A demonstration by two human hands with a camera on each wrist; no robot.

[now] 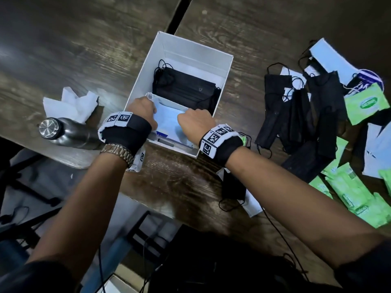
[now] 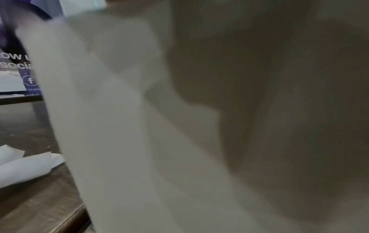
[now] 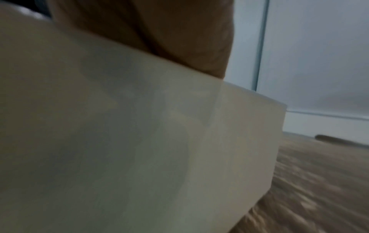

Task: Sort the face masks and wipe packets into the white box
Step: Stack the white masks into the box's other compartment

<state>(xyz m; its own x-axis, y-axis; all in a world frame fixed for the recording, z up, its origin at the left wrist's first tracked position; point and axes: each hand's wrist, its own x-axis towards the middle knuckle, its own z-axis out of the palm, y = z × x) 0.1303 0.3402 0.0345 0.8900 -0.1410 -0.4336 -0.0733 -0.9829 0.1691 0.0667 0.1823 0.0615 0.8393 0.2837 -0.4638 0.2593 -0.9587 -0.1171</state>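
The white box [image 1: 190,45] stands mid-table, split by a divider. Its far compartment holds a stack of black masks [image 1: 186,87]. In the near compartment lies a stack of light blue masks [image 1: 167,120]. My left hand [image 1: 143,111] grips the stack's left end and my right hand [image 1: 194,121] its right end, knuckles up, fingers curled down out of sight. More black masks [image 1: 296,115], green wipe packets [image 1: 351,195] and pale masks [image 1: 325,56] lie loose at the right. Both wrist views are filled by the blurred box wall [image 2: 109,126] [image 3: 119,141].
A steel bottle [image 1: 61,132] lies left of the box beside crumpled white tissue [image 1: 69,102]. One black mask [image 1: 232,187] sits near the table's front edge. A dark gap [image 1: 179,13] between two tabletops runs behind the box. Cables hang below the edge.
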